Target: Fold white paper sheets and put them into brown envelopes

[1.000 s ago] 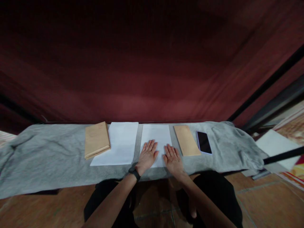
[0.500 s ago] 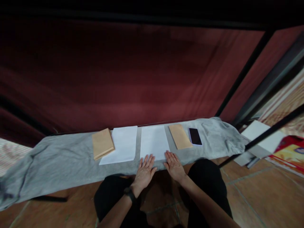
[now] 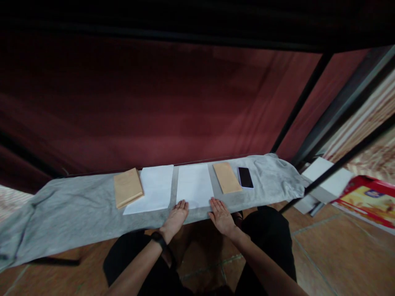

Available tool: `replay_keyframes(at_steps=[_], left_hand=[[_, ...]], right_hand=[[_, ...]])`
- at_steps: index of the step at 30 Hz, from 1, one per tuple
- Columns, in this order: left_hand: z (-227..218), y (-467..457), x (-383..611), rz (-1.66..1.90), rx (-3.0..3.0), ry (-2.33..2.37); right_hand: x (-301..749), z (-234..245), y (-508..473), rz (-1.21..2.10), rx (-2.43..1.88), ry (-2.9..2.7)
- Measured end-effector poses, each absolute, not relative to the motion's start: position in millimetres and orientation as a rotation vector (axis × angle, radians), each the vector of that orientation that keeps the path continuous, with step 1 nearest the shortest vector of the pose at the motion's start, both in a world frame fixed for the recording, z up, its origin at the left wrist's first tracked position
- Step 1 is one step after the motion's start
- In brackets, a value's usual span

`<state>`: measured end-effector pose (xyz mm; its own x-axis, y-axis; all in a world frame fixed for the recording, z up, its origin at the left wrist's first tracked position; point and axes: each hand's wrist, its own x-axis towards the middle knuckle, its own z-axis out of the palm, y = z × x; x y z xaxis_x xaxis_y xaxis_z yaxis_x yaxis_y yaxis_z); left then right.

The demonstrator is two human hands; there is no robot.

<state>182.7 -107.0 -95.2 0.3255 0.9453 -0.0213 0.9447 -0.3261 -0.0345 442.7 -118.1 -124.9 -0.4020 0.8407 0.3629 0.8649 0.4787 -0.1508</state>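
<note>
A blank white sheet of paper lies flat before me on a grey cloth. My left hand rests at its lower left corner, turned partly on edge, fingers extended close together and the thumb not clearly seen. At the lower right corner, my right hand lies palm down with its fingers stretched out. Neither hand grips anything. Left of this sheet is another white sheet, partly covered by a stack of folded brown paper. A single brown envelope-like piece lies to the right.
A phone with a dark screen lies right of the brown piece. The grey cloth covers a long narrow surface against a dark red panel. On the tiled floor at right are a white box and a red-and-yellow package.
My left hand has moved slightly left to the sheet's corner, its spread fingers drawn together and turned on edge. My right hand stays by the right corner. The view has shifted slightly.
</note>
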Motion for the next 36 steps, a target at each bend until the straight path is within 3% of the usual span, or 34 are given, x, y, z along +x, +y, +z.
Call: replay_keyframes(at_steps=[9,30,36], left_hand=[[-86,-103,179,0.185,-2.619,-1.825],[-81,-114,169,-0.093,-2.539,-1.959],[-75,-113,170,-0.072,-2.516,-1.898]], right_hand=[[440,-128,-119,-0.093,-1.449,-2.307],[446,-141,-126,-0.168,-1.363,-2.248],[450,-143,-125,-0.037,-1.334,-2.191]])
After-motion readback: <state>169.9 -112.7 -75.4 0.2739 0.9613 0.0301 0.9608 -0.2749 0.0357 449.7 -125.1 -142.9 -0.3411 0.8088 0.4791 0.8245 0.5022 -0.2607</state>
